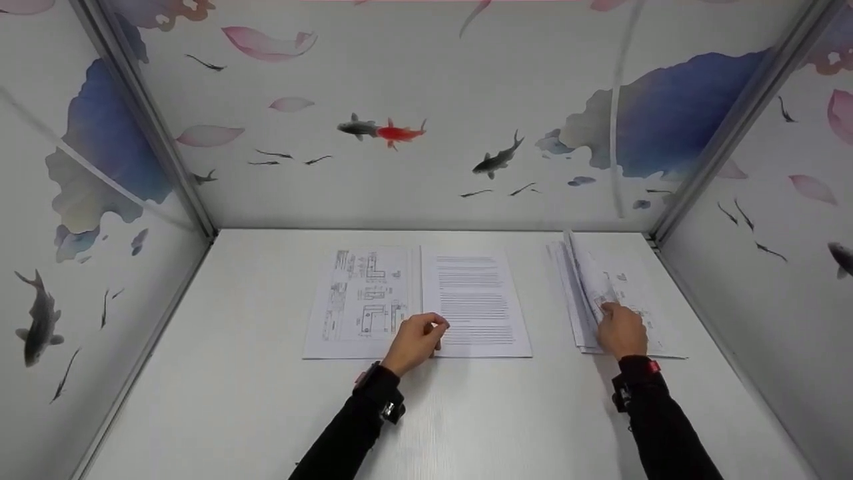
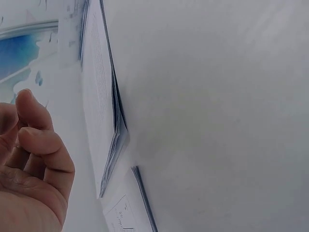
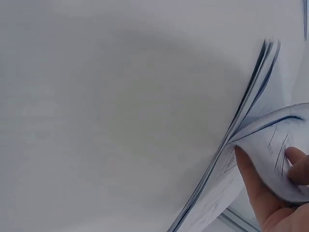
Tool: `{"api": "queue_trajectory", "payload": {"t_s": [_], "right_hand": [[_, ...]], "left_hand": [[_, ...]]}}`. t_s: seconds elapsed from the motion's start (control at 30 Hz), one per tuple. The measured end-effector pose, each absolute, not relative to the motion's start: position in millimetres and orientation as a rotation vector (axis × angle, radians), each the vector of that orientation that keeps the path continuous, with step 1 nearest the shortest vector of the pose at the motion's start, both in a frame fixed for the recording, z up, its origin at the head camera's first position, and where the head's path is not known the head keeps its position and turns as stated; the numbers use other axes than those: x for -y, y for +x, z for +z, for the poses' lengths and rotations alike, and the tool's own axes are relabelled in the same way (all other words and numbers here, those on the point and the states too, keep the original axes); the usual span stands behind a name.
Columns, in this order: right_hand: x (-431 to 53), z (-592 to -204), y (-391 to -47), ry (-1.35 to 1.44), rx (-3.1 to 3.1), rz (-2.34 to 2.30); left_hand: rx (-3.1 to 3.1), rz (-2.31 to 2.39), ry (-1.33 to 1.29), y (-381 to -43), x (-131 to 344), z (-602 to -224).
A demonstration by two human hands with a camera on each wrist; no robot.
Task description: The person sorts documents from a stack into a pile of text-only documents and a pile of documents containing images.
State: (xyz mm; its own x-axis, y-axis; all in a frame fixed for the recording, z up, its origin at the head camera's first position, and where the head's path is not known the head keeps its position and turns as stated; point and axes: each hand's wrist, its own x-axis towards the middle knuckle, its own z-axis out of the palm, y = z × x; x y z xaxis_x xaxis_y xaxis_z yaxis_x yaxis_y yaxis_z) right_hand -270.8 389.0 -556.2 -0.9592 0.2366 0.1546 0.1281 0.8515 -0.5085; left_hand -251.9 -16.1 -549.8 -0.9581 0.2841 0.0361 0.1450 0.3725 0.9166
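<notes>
My left hand (image 1: 414, 341) hovers at the near edge of a pair of printed page stacks, its fingers loosely curled with nothing between them. To its left is a page with technical drawings (image 1: 353, 293), and to its right a page of printed lines (image 1: 474, 293). In the left wrist view the hand (image 2: 36, 164) is apart from the paper stack (image 2: 99, 96). On the right, my right hand (image 1: 623, 330) pinches a lifted sheet (image 1: 590, 273) of a second stack of drawings (image 1: 640, 280). The right wrist view shows this sheet (image 3: 270, 140) curving between thumb and fingers.
The white table (image 1: 253, 400) is enclosed by a back wall (image 1: 426, 180) and side walls printed with fish and petals. Metal posts (image 1: 140, 107) stand at the corners. A strip of table separates the two groups of paper.
</notes>
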Motion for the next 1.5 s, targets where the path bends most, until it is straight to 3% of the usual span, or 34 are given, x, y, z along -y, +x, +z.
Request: {"api": "queue_trajectory", "payload": {"t_s": [0.73,1.5], "right_hand": [[-359.6,-562.2,-274.5,-0.253,3.021,0.573],[-364.8,-564.9,-265.7,-0.097,2.664,0.598]], "left_hand": [[-2.484,1.622,0.386,-247.9,15.3,-556.1],[-2.449,1.631,0.424,-250.0,16.5,-555.1]]}}
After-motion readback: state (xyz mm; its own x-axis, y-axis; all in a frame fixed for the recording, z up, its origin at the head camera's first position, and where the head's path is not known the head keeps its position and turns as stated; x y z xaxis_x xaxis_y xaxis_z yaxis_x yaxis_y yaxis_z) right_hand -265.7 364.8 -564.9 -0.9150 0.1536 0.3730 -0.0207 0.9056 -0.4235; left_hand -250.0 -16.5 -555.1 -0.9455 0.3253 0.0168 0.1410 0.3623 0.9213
